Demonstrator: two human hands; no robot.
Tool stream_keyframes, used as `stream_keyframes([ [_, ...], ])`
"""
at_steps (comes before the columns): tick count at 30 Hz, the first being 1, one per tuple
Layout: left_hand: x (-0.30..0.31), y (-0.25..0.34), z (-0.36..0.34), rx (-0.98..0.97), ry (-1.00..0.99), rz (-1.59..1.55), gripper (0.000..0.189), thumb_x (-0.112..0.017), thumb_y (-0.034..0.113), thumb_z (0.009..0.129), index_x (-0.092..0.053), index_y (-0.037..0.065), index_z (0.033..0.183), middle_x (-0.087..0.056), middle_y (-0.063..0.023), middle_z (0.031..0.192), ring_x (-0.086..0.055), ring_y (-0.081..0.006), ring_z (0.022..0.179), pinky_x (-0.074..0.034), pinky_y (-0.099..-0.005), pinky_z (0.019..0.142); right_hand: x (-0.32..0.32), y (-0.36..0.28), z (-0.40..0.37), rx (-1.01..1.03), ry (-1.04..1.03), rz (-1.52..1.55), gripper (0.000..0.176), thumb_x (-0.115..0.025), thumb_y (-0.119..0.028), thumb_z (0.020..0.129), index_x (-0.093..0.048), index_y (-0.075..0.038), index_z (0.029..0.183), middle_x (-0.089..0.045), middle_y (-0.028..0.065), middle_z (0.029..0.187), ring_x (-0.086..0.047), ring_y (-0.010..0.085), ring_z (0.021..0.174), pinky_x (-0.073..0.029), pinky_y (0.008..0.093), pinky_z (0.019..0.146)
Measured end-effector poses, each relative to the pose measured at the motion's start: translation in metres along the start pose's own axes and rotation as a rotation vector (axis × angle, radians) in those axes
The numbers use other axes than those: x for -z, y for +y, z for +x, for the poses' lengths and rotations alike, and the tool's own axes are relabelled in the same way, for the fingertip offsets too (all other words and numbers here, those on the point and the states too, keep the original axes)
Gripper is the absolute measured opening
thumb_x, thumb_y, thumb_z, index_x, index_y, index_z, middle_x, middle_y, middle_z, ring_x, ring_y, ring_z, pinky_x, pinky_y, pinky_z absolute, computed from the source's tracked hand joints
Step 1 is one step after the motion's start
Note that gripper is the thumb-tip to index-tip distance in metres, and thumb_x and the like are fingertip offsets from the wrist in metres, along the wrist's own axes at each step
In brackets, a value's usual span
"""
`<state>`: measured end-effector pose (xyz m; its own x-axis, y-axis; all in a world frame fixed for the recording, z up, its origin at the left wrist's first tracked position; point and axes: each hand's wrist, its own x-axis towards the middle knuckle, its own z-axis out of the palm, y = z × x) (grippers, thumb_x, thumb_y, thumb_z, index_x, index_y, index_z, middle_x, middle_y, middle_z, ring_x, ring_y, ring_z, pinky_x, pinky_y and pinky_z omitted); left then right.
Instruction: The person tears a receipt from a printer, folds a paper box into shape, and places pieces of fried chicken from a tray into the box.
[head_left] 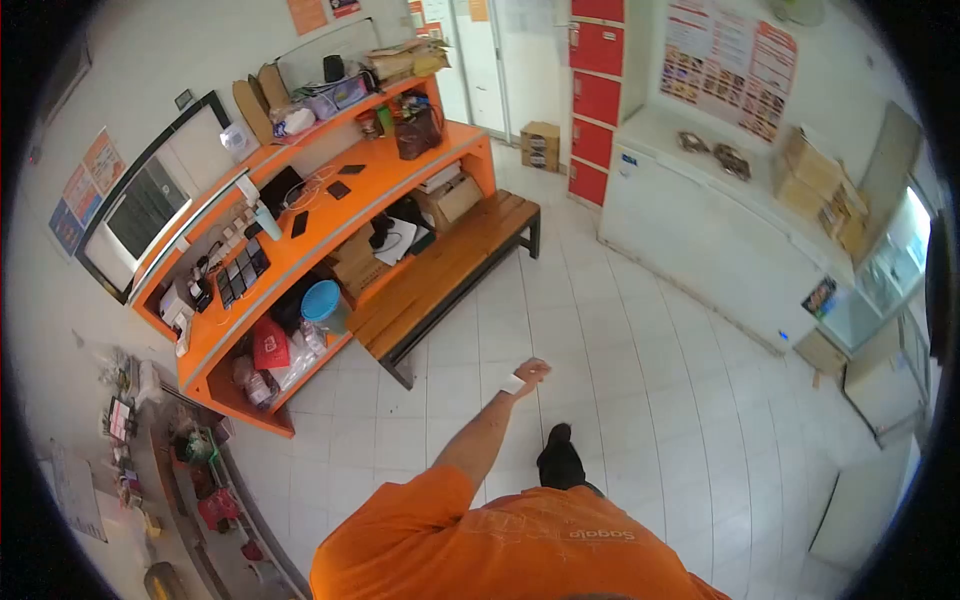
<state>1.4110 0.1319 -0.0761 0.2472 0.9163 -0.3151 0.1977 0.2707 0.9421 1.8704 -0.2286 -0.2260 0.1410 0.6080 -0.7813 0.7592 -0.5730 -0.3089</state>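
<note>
My left hand (535, 374) hangs in front of my body over the tiled floor, with a white band (513, 384) around the wrist. Its fingers look loosely bent, and I see nothing held in them. The nearest furniture to it is a wooden bench (450, 265) with dark metal legs, and the hand is apart from it. My right hand is out of view. Below me show my orange shirt (540, 535) and one dark shoe (560, 452).
Left of the bench stands an orange counter (340, 215) with phones, a tablet display (243, 273), a blue-lidded bucket (321, 301) and boxes. A white chest freezer (700, 225) lines the right, beside red lockers (597, 100). A cardboard box (540, 146) sits on the white-tiled floor (640, 400).
</note>
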Motion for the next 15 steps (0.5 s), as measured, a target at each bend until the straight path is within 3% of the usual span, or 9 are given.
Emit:
stream_keyframes([
  [2, 0.007, 0.012, 0.040, -0.104, 0.014, 0.021, 0.031, -0.067, 0.030, 0.091, -0.062, 0.005, 0.109, -0.066, -0.0051, 0.097, -0.061, -0.0145, 0.083, -0.051, -0.0283, 0.070, 0.038, -0.033, 0.048, 0.005, -0.019, -0.057, 0.030, -0.053, -0.033, 0.090, -0.071, -0.011, 0.097, -0.070, 0.0121, 0.099, -0.065, 0.0294, 0.096, -0.050, 0.0485, 0.082],
  [4, 0.033, 0.007, 0.054, 0.016, 0.083, -0.027, 0.034, -0.066, 0.036, 0.090, -0.063, 0.007, 0.107, -0.064, -0.0040, 0.091, -0.058, -0.0133, 0.078, -0.049, -0.0286, 0.064, 0.083, -0.063, 0.098, 0.015, -0.034, -0.113, 0.029, -0.053, -0.033, 0.090, -0.071, -0.012, 0.098, -0.070, 0.0111, 0.100, -0.065, 0.0287, 0.097, -0.050, 0.0484, 0.082],
  [6, 0.072, -0.061, 0.072, 0.120, 0.176, -0.020, 0.045, -0.064, 0.047, 0.087, -0.064, 0.008, 0.109, -0.065, -0.0031, 0.090, -0.059, -0.0137, 0.071, -0.047, -0.0308, 0.057, 0.129, -0.098, 0.159, 0.040, -0.035, -0.192, 0.028, -0.053, -0.033, 0.090, -0.071, -0.012, 0.098, -0.070, 0.0101, 0.101, -0.065, 0.0280, 0.098, -0.050, 0.0483, 0.082],
  [7, 0.088, -0.090, 0.071, 0.337, 0.325, 0.010, 0.051, -0.065, 0.054, 0.083, -0.064, 0.009, 0.108, -0.065, -0.0029, 0.086, -0.059, -0.0143, 0.068, -0.047, -0.0327, 0.057, 0.153, -0.118, 0.193, 0.070, -0.031, -0.263, 0.028, -0.054, -0.032, 0.090, -0.072, -0.013, 0.099, -0.070, 0.0096, 0.101, -0.066, 0.0276, 0.098, -0.050, 0.0483, 0.082],
  [8, 0.121, -0.082, 0.065, 0.585, 0.144, 0.080, 0.069, -0.062, 0.061, 0.083, -0.051, 0.013, 0.132, -0.058, -0.0037, 0.122, -0.060, -0.0167, 0.100, -0.050, -0.0371, 0.076, 0.178, -0.139, 0.236, 0.129, -0.019, -0.380, 0.028, -0.054, -0.032, 0.090, -0.072, -0.013, 0.099, -0.071, 0.0090, 0.102, -0.066, 0.0273, 0.098, -0.051, 0.0482, 0.082],
  [11, 0.174, -0.118, 0.015, 0.454, 0.457, -0.278, 0.063, -0.073, 0.053, 0.078, -0.054, 0.015, 0.124, -0.058, -0.0033, 0.118, -0.061, -0.0181, 0.096, -0.050, -0.0360, 0.073, 0.265, -0.246, 0.375, 0.517, 0.245, -1.144, 0.027, -0.054, -0.032, 0.090, -0.072, -0.015, 0.100, -0.071, 0.0075, 0.103, -0.066, 0.0263, 0.100, -0.051, 0.0480, 0.082],
  [12, 0.199, -0.148, 0.011, 0.446, 0.517, -0.147, 0.058, -0.073, 0.049, 0.080, -0.055, 0.015, 0.122, -0.061, -0.0020, 0.113, -0.062, -0.0166, 0.090, -0.051, -0.0342, 0.069, 0.304, -0.296, 0.423, 0.624, 0.338, -1.070, 0.026, -0.052, -0.030, 0.091, -0.072, -0.015, 0.099, -0.071, 0.0076, 0.101, -0.066, 0.0271, 0.098, -0.051, 0.0472, 0.083],
  [14, 0.237, -0.160, -0.003, 0.116, 0.835, 0.349, 0.031, -0.059, 0.033, 0.092, -0.058, 0.012, 0.114, -0.064, -0.0055, 0.102, -0.063, -0.0176, 0.079, -0.051, -0.0305, 0.060, 0.376, -0.411, 0.511, 0.731, 0.501, -1.057, 0.020, -0.056, -0.023, 0.089, -0.070, -0.013, 0.098, -0.070, 0.0094, 0.099, -0.065, 0.0307, 0.096, -0.051, 0.0442, 0.084],
  [15, 0.262, -0.166, -0.015, 0.008, 0.851, 1.199, 0.021, -0.056, 0.023, 0.093, -0.058, 0.007, 0.107, -0.062, -0.0088, 0.097, -0.063, -0.0189, 0.082, -0.052, -0.0276, 0.064, 0.401, -0.476, 0.526, 0.592, 0.261, -0.247, 0.020, -0.055, -0.022, 0.089, -0.068, -0.009, 0.099, -0.068, 0.0108, 0.092, -0.065, 0.0287, 0.086, -0.052, 0.0432, 0.073],
])
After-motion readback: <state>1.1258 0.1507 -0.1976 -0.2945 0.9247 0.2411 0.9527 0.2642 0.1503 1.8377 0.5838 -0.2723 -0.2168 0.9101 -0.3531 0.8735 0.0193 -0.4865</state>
